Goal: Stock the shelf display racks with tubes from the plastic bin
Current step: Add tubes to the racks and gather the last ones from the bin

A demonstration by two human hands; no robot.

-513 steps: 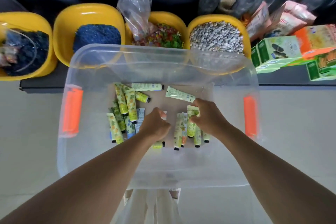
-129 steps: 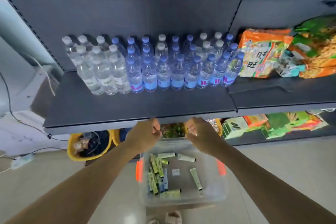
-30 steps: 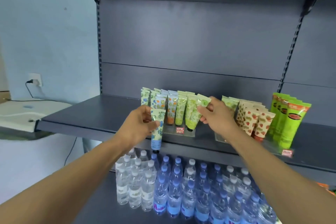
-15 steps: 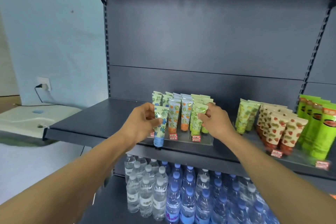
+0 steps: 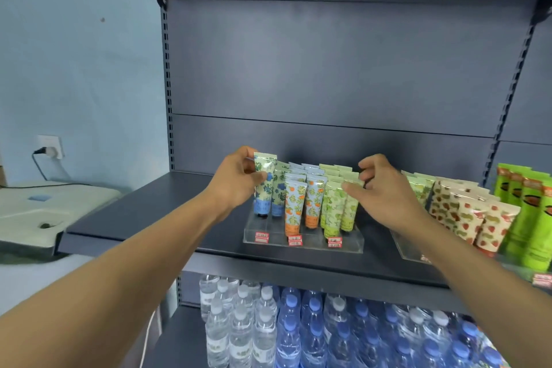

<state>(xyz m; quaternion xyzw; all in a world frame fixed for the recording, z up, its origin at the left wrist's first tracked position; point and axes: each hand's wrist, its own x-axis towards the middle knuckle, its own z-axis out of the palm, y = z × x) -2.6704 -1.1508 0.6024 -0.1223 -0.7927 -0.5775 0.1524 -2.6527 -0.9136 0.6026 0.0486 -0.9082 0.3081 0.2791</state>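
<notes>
"Where does the blue tube (image 5: 264, 185) go?"

"The left hand (image 5: 236, 181) pinches it near the top, over the left row of the clear rack (image 5: 301, 240). It should go in cap down and stand straight."

"And the right hand (image 5: 380, 188)?"

"Its fingers curl at the green tubes (image 5: 339, 203). It looks like it holds one's top, so none tip."
</notes>
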